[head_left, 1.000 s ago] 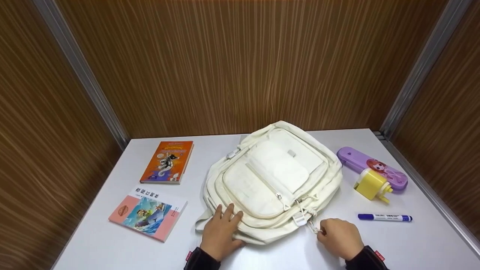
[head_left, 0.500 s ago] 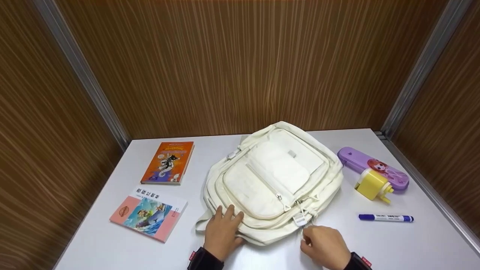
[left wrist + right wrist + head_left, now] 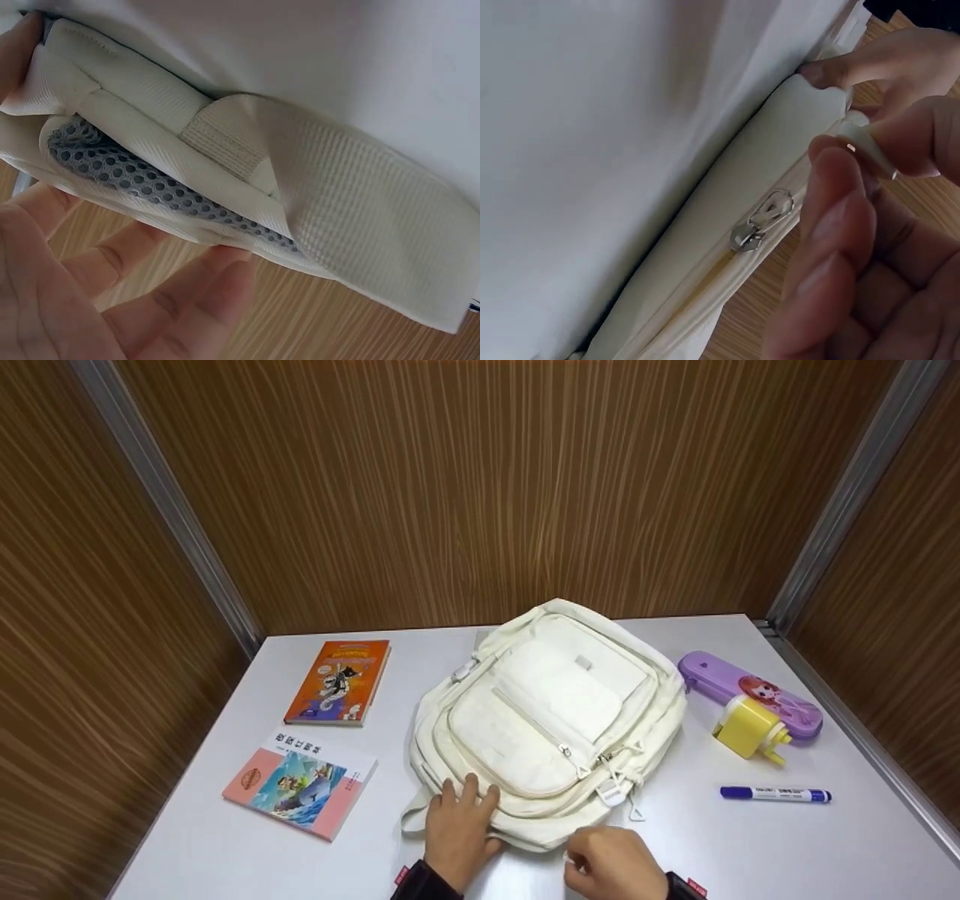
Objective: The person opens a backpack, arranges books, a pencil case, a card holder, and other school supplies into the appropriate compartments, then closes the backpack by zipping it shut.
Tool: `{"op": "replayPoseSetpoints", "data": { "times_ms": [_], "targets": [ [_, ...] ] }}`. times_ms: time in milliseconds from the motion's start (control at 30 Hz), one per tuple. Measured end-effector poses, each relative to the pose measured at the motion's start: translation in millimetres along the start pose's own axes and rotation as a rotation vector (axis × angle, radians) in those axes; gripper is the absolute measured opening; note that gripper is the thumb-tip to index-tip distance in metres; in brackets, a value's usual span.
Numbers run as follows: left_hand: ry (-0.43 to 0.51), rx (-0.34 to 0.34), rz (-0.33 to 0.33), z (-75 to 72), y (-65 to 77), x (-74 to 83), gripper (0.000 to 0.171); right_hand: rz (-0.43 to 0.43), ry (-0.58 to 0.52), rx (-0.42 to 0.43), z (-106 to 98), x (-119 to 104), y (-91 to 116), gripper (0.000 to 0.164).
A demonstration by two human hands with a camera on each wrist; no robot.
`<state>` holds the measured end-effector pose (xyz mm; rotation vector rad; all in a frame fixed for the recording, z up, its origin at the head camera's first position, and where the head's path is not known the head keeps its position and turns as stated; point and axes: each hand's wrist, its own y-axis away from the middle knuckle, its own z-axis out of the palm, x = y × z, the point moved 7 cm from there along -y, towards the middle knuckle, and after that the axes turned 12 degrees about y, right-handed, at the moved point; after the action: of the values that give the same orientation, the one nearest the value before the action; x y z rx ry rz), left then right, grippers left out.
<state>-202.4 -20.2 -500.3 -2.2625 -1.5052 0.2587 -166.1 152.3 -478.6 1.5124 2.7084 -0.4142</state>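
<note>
A cream backpack (image 3: 555,697) lies slanted on the white table, its front pockets facing up. My left hand (image 3: 461,832) rests on its lower left edge, fingers spread over the front and thumb low at the side. In the left wrist view, those fingers lie along grey mesh padding (image 3: 127,169) beside a wide strap (image 3: 352,202). My right hand (image 3: 611,859) is at the bottom edge, pinching a small white zipper pull (image 3: 866,146) between thumb and forefinger. Nearby, a metal zipper slider (image 3: 746,236) sits on the zip. Another white pull (image 3: 637,814) hangs by the buckle.
An orange book (image 3: 337,682) and a pink picture-cover book (image 3: 300,784) lie at the left. To the right are a purple pencil case (image 3: 705,671), a yellow pencil sharpener (image 3: 746,727) with a crank and a blue-capped marker (image 3: 776,794). Wood-grain panels (image 3: 487,487) enclose the table.
My right hand has moved left along the backpack's bottom edge, away from the cords by the buckle, where a white pull now shows. My left hand stays on the backpack.
</note>
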Motion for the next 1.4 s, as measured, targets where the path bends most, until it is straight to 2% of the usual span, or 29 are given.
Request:
{"op": "replayPoseSetpoints", "data": {
  "times_ms": [133,233,300,367,533,700,833,933,1167,1400],
  "targets": [
    [-0.068,0.052,-0.002,-0.1,-0.8,13.6,0.075,-0.080,-0.004,0.043,-0.7,-15.8,-3.9,0.013],
    [-0.105,0.051,0.000,-2.2,-1.3,22.2,0.077,-0.097,-0.011,0.057,1.1,-18.7,-5.6,0.014],
    [-0.108,0.005,0.004,-3.5,-1.5,24.0,0.078,-0.085,-0.025,0.055,1.8,-14.9,-5.2,0.014],
    [-0.085,-0.078,0.012,-4.6,-1.8,21.3,0.081,-0.063,-0.065,0.047,1.7,-7.7,-3.9,0.012],
    [0.111,-0.272,0.049,-8.5,-5.5,-1.8,0.086,-0.002,-0.160,0.045,-1.5,15.2,1.9,0.008],
    [0.276,-0.362,0.092,-7.4,-11.2,-28.2,0.086,0.080,-0.199,0.019,-3.5,38.7,7.2,0.013],
    [0.323,-0.364,0.112,-2.3,-14.9,-39.4,0.092,0.110,-0.216,0.007,-4.8,50.1,10.2,0.014],
    [0.311,-0.332,0.133,1.3,-16.4,-41.4,0.092,0.119,-0.228,-0.008,-4.8,53.5,12.0,0.015],
    [0.265,-0.258,0.169,1.7,-15.1,-35.0,0.085,0.153,-0.222,-0.019,-8.3,54.0,15.6,0.020],
    [0.237,-0.212,0.197,1.8,-11.6,-24.7,0.081,0.112,-0.224,0.005,-13.8,45.1,17.0,0.023]
  ]
}}
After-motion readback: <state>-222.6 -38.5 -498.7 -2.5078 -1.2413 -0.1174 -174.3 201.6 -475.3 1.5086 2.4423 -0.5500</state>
